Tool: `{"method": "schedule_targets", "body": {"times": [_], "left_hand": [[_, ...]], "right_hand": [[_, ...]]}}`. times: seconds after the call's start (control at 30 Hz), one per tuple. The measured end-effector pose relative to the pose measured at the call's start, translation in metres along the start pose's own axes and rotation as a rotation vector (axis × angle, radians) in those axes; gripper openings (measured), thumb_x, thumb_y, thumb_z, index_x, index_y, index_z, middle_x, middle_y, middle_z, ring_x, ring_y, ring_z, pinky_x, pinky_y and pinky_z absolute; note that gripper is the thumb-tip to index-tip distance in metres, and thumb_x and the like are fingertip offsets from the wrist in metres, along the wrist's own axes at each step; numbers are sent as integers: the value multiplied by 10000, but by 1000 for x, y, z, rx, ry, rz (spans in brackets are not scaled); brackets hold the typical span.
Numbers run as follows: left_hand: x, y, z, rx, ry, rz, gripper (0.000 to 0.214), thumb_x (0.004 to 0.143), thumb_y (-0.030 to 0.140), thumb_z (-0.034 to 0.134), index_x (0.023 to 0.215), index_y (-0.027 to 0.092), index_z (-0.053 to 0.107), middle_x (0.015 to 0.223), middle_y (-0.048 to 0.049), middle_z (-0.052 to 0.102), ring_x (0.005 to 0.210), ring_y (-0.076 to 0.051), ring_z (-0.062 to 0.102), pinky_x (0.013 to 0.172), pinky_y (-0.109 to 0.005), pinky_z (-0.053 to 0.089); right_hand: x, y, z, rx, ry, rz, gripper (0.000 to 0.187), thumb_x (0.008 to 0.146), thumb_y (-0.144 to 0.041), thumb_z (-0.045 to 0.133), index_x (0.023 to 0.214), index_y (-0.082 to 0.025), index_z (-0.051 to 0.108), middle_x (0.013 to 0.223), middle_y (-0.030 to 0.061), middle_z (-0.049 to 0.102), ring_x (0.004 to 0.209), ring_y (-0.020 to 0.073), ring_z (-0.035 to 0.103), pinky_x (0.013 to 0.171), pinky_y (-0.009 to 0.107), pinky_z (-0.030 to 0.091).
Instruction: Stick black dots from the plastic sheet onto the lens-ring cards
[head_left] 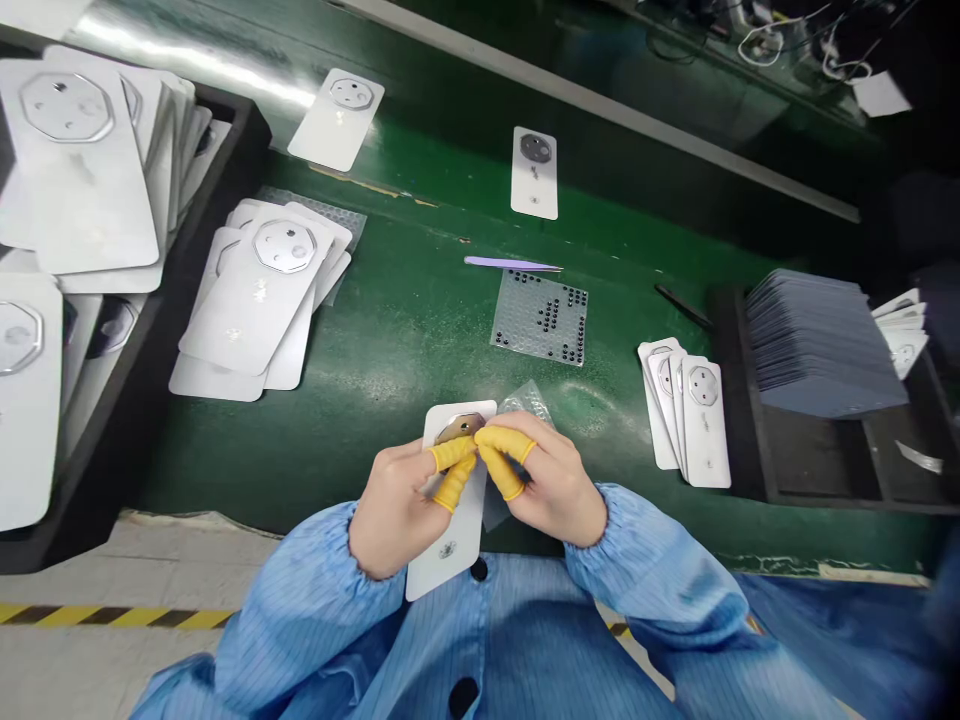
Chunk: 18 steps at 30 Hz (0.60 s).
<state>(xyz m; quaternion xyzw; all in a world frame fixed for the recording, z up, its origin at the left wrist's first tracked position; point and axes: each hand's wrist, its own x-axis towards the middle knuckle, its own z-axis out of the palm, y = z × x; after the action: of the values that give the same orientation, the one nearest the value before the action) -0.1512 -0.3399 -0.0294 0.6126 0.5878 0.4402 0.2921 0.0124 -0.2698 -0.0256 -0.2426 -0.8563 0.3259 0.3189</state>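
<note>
My left hand (397,510) grips a white phone back cover (450,545) held upright in front of my chest, with yellow finger cots on thumb and forefinger near its octagonal camera ring (459,428). My right hand (551,485), also in yellow finger cots, pinches at that camera ring and holds a clear plastic film (525,400) behind the cover. Both hands hover just above the near edge of the green table (405,330).
A clear sheet with small black dots (541,316) and a purple tweezer-like tool (510,264) lie ahead. Stacks of white covers sit at left (259,295), in a black tray (75,200), and at right (686,410). Two single covers (534,172) rest further back. A black bin (817,340) holds grey sheets.
</note>
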Motion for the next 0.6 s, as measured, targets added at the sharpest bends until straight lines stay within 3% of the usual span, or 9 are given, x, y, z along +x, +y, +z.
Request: {"method": "schedule_targets", "body": {"times": [0.07, 0.13, 0.3, 0.37, 0.43, 0.5, 0.53, 0.6], "left_hand": [[1, -2, 1, 8, 2, 4, 204, 794, 130, 598, 884, 153, 779, 798, -95, 778, 715, -228, 745, 612, -272, 601], [3, -6, -3, 21, 16, -106, 188, 800, 186, 622, 896, 138, 776, 854, -113, 779, 770, -252, 746, 675, -310, 609], [7, -23, -34, -137, -15, -492, 485, 800, 380, 665, 1165, 60, 663, 1093, -170, 728, 957, -322, 707, 811, -420, 596], [3, -24, -49, -236, 65, -501, 618, 809, 353, 672, 1351, 103, 514, 1170, -149, 699, 1002, -299, 694, 808, -379, 603], [-2, -17, -56, -316, 232, -467, 867, 810, 284, 691, 1517, 227, 192, 1140, -88, 719, 933, -240, 719, 750, -318, 617], [-6, -4, -53, -430, 345, -453, 1055, 804, 238, 709, 1518, 304, -64, 1009, -24, 760, 788, -193, 741, 667, -280, 628], [-7, 3, -49, -484, 352, -463, 1055, 797, 232, 719, 1519, 295, -48, 933, -8, 773, 717, -184, 742, 626, -269, 629], [-7, 16, -36, -533, 331, -483, 852, 781, 239, 736, 1483, 211, 254, 842, -22, 782, 647, -185, 738, 576, -252, 627]], "right_hand": [[2, 6, 5, 97, 58, 117, 134, 881, -93, 535, 975, -163, 600, 907, 69, 639, 835, 145, 623, 729, 282, 558], [3, 16, 10, 88, 139, 206, 97, 897, -114, 525, 921, -179, 593, 856, 43, 630, 786, 123, 627, 684, 243, 555], [-2, 44, 13, -117, 209, 111, 116, 880, -117, 553, 936, -183, 631, 899, 67, 660, 852, 155, 642, 765, 294, 554], [-3, 46, 8, -134, 227, 74, 149, 858, -96, 578, 963, -180, 644, 926, 80, 670, 878, 167, 643, 795, 311, 546], [0, 42, 1, -150, 279, 64, 186, 838, -65, 595, 978, -175, 647, 938, 83, 669, 889, 170, 639, 803, 316, 537], [6, 31, -6, -129, 352, 74, 203, 818, -41, 610, 958, -182, 649, 901, 62, 662, 846, 160, 634, 765, 308, 533], [10, 23, -9, -103, 383, 74, 206, 810, -37, 615, 944, -190, 648, 875, 48, 656, 815, 154, 629, 733, 302, 531], [18, 6, -12, -40, 413, 50, 214, 805, -37, 620, 935, -205, 644, 840, 29, 650, 774, 150, 624, 681, 298, 531]]}}
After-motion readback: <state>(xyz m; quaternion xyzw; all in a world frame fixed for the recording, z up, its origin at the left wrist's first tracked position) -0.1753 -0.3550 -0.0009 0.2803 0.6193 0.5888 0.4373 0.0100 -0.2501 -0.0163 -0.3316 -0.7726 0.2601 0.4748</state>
